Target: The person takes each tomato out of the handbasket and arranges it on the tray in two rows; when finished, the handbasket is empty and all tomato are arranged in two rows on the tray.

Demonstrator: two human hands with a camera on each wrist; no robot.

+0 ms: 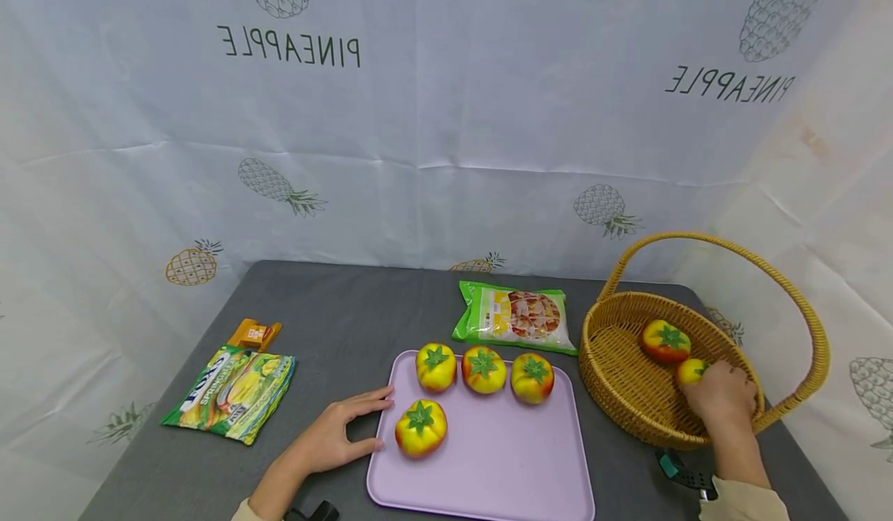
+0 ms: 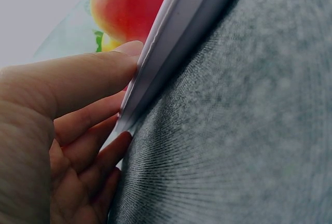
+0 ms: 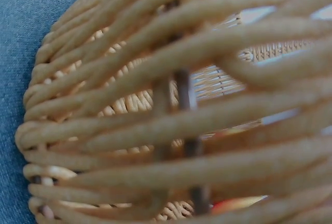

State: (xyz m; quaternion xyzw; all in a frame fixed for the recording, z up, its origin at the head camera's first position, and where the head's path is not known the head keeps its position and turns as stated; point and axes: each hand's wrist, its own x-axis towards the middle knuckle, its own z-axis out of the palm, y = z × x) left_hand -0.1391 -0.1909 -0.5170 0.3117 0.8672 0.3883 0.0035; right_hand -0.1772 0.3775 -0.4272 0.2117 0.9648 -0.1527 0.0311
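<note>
My left hand [image 1: 343,434] touches the left rim of a lilac tray [image 1: 502,459], thumb and fingers spread and fairly straight. In the left wrist view the thumb [image 2: 98,73] lies against the tray's edge [image 2: 155,47]. On the tray sit several yellow-and-red persimmons with green leaf tops, one [image 1: 421,428] nearest that hand and a row behind it, such as this persimmon [image 1: 484,370]. Inside the wicker basket [image 1: 607,374] my right hand [image 1: 722,397] grips a persimmon [image 1: 691,371], partly hidden by the fingers. Beside it lies another persimmon [image 1: 666,341].
The basket's tall handle [image 1: 788,281] arches over its right side. A green-and-white food bag [image 1: 519,315] lies behind the tray. At the left are a green snack bag [image 1: 237,393] and a small orange packet [image 1: 254,335]. A pineapple-print cloth [image 1: 446,118] hangs behind the table.
</note>
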